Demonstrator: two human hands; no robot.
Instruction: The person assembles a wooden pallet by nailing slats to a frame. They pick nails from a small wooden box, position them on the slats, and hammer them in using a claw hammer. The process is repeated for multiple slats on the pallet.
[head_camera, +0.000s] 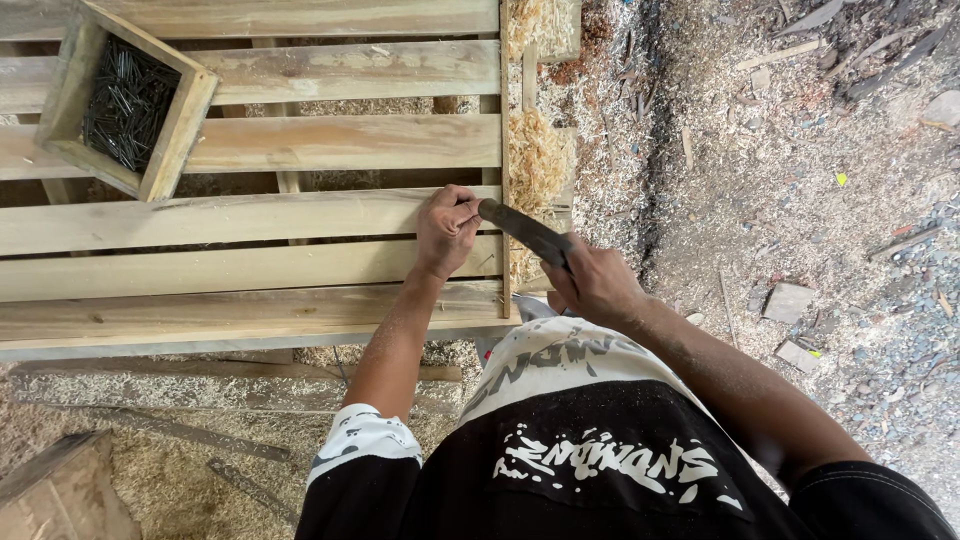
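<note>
My left hand (445, 230) rests on a slat of a wooden pallet (250, 215), fingers pinched together near the slat's right end, apparently on a small nail that I cannot make out. My right hand (595, 280) grips the handle of a hammer (520, 228), whose dark head sits right beside my left fingertips. The pallet has several pale horizontal slats with gaps between them.
A square wooden box of dark nails (125, 100) sits on the pallet at the upper left. Sawdust and wood shavings (535, 150) pile along the pallet's right edge. Gravel ground with scrap wood pieces (790, 300) lies to the right. Loose boards (150, 395) lie below the pallet.
</note>
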